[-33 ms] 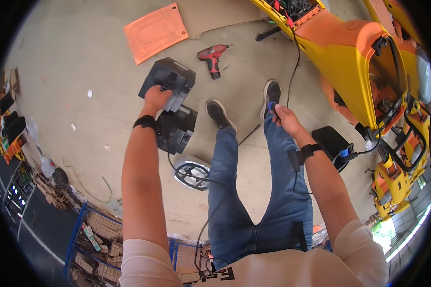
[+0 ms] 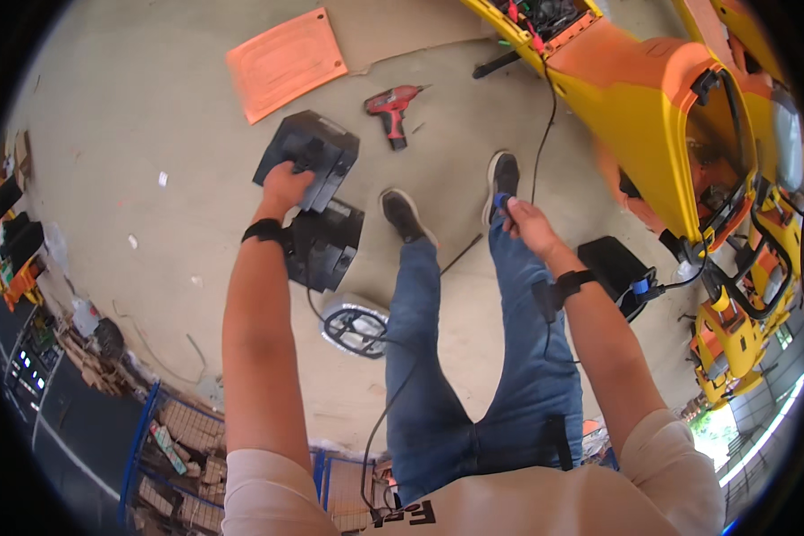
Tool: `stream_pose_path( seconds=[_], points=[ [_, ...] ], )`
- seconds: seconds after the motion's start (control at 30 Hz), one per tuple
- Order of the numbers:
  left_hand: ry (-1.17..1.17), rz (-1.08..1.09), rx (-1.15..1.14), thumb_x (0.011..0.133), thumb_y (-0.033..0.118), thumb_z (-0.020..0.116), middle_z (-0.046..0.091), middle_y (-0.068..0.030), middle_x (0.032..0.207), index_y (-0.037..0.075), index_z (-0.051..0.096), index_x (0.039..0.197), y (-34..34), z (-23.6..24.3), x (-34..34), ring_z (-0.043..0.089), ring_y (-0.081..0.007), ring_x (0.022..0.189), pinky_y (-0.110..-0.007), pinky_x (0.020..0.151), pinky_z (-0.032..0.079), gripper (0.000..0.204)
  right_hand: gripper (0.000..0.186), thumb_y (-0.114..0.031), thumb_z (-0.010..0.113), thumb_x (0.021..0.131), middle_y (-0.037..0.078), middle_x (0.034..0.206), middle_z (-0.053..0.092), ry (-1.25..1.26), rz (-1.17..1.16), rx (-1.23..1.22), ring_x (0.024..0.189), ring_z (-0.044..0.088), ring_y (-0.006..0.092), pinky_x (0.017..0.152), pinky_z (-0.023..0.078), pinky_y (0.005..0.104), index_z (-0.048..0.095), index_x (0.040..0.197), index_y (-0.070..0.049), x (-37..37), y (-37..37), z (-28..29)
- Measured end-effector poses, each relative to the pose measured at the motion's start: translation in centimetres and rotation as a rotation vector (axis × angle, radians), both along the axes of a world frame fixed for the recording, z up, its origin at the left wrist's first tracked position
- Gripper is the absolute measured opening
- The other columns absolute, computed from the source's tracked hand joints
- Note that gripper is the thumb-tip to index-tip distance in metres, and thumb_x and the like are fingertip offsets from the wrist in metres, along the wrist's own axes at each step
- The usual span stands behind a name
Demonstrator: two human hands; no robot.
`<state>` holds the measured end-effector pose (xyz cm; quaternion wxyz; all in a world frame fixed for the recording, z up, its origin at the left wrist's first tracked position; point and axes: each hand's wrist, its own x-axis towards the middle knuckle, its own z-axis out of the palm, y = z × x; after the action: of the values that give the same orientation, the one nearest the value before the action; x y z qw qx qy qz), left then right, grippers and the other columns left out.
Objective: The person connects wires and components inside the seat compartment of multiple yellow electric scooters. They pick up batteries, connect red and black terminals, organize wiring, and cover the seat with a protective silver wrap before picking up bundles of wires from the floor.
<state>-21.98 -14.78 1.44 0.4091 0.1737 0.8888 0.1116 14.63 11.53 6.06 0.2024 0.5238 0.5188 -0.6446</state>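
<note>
My left hand (image 2: 283, 188) grips the near edge of a dark grey plastic panel (image 2: 317, 152) held just above the concrete floor. A second dark panel (image 2: 330, 243) lies right below it, next to my wrist. My right hand (image 2: 529, 225) is closed around a thin black cable (image 2: 545, 125) with a small blue piece at my fingertips. The cable runs up to the yellow and orange vehicle body (image 2: 643, 107). My legs in blue jeans and dark shoes stand between the two hands.
A red cordless drill (image 2: 393, 105) and an orange flat panel (image 2: 284, 62) lie on the floor ahead. A black box (image 2: 609, 261) with a blue plug sits at right. A round wire-frame part (image 2: 355, 327) lies near my feet. A blue cart (image 2: 179, 438) of cardboard stands behind.
</note>
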Motion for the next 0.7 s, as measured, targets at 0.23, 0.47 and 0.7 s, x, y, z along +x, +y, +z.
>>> stream_pose_path(
  seconds=[0.23,0.47,0.7],
  points=[
    [-0.114,0.099,-0.023,0.071,0.027,0.063,0.059,-0.0137,0.072,-0.006,0.056,0.084,-3.1,-0.7,-1.8,0.059,-0.0232,0.060,-0.033,0.055,0.047,0.036,0.042,-0.040,0.043,0.087,0.008,0.066,0.056,-0.076,0.087,-0.016,0.057,0.051,0.0149,0.057,0.043,0.0270,0.054,0.077,0.000,-1.5,-3.1,-2.6],
    [0.457,0.307,0.111,0.080,0.036,0.054,0.059,-0.0214,0.090,-0.005,0.055,0.099,-11.7,-1.8,4.4,0.055,-0.0336,0.088,-0.036,0.079,0.042,0.045,0.046,-0.041,0.042,0.086,0.010,0.072,0.060,-0.133,0.128,0.030,0.063,0.054,0.0174,0.060,0.043,0.0285,0.057,0.087,0.003,-5.3,-3.8,-1.7],
    [-0.045,0.172,0.030,0.076,0.038,0.057,0.055,-0.0220,0.067,-0.002,0.055,0.066,-14.1,-0.7,12.6,0.053,-0.0379,0.063,-0.043,0.056,0.039,0.042,0.049,-0.043,0.043,0.085,0.012,0.073,0.061,-0.128,0.207,0.074,0.065,0.056,0.0201,0.063,0.044,0.0304,0.057,0.085,0.004,-5.2,-3.7,-1.8]
  ],
)
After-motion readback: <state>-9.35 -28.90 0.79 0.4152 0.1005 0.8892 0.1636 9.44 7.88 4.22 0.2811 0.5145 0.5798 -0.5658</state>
